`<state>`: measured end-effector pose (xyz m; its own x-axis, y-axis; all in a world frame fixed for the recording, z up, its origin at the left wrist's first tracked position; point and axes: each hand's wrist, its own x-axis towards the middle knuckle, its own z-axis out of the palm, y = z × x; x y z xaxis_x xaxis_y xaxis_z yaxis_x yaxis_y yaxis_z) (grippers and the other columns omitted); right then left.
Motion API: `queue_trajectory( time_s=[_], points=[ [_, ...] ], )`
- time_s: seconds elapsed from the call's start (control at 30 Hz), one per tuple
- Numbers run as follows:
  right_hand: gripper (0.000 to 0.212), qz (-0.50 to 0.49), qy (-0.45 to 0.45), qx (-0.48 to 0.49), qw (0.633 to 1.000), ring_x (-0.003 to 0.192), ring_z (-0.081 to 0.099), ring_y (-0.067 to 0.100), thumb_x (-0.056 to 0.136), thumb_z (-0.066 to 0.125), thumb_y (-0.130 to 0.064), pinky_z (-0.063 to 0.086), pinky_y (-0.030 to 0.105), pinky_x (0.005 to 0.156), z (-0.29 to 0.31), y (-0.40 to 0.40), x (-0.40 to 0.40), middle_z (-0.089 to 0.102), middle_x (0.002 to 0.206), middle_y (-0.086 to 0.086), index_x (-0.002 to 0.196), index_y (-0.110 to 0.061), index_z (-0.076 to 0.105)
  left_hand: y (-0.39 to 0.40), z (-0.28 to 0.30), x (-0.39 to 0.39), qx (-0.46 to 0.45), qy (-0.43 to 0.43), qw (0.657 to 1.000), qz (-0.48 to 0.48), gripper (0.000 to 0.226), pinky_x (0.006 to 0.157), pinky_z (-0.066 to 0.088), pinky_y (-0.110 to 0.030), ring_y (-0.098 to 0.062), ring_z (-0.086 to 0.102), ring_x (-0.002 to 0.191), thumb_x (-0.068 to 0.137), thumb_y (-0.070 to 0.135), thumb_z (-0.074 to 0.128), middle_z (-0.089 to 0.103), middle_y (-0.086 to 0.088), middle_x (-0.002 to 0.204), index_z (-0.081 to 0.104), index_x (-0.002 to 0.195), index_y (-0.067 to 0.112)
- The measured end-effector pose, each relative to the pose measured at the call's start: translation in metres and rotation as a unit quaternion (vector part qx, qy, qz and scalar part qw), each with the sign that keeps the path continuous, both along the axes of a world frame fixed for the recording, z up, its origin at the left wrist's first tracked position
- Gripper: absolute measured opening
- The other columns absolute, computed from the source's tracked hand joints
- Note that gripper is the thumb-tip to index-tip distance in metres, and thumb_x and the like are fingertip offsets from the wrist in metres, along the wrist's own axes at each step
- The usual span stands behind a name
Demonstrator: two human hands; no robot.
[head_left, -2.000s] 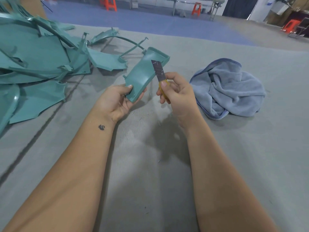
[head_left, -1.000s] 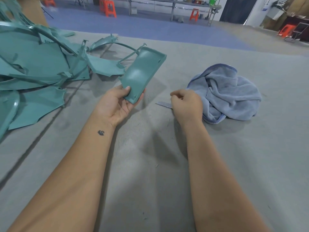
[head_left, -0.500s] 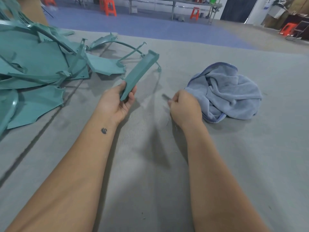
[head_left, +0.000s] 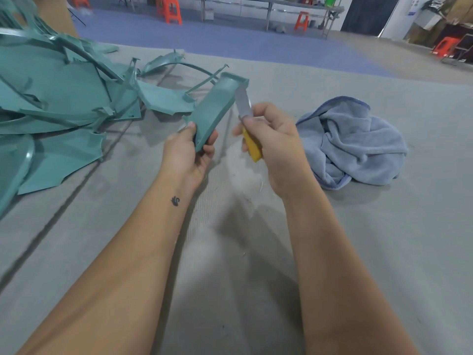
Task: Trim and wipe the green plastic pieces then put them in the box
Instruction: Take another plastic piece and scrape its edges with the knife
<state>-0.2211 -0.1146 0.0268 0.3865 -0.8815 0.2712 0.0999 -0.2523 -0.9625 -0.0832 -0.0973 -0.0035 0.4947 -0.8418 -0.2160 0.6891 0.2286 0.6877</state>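
My left hand (head_left: 188, 156) grips the near end of a long green plastic piece (head_left: 217, 108), held tilted up and away above the grey mat. My right hand (head_left: 273, 144) grips a knife with a yellow handle (head_left: 252, 147); its bare blade (head_left: 243, 102) points up and lies against the right edge of the piece near its far end. A crumpled blue towel (head_left: 358, 142) lies on the mat to the right of my right hand. No box is in view.
A heap of green plastic pieces and sprue frames (head_left: 64, 103) covers the left side of the grey mat (head_left: 243, 252). Thin white shavings (head_left: 259, 187) lie below my right hand. Orange stools (head_left: 172, 10) and tables stand far behind.
My right hand was down on the mat by the towel with the blade low; it has risen with the knife and set the blade against the piece. My left hand turned the piece.
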Motion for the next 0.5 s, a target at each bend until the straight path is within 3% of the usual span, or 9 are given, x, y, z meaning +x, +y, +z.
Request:
queue_trajectory(
  time_s=[0.13,0.37,0.5],
  points=[
    [0.014,0.089,0.017,0.024,0.996,0.038,0.038,0.014,0.097,0.053,-0.012,0.032,0.022,0.041,-0.002,0.005,0.004,0.057,0.049,0.005,0.087,-0.009,0.062,0.001,0.000,0.000,-0.017,-0.001,0.999,-0.032,0.020,0.038,0.038,-0.013,-0.005,0.062,0.049,0.104,0.015,0.038,0.068,-0.003,0.065,0.056,0.100,0.007],
    [0.031,0.000,0.050,0.022,0.998,0.040,0.036,0.010,0.092,0.059,-0.012,0.031,0.015,0.043,-0.012,0.005,0.016,0.045,0.040,0.000,0.063,-0.020,0.067,-0.001,-0.003,0.001,-0.005,-0.048,0.999,-0.019,0.020,0.037,0.036,-0.014,-0.006,0.060,0.047,0.105,0.013,0.036,0.069,-0.003,0.066,0.054,0.100,0.006],
    [0.024,-0.095,-0.001,0.036,0.995,0.036,0.035,0.006,0.093,0.057,-0.008,0.031,0.014,0.042,-0.008,-0.004,0.010,0.042,0.037,-0.006,0.070,-0.013,0.061,-0.003,-0.006,-0.002,0.026,-0.115,0.993,0.006,0.018,0.038,0.037,-0.015,-0.005,0.059,0.046,0.105,0.016,0.038,0.058,-0.007,0.075,0.052,0.095,0.011]
  ],
)
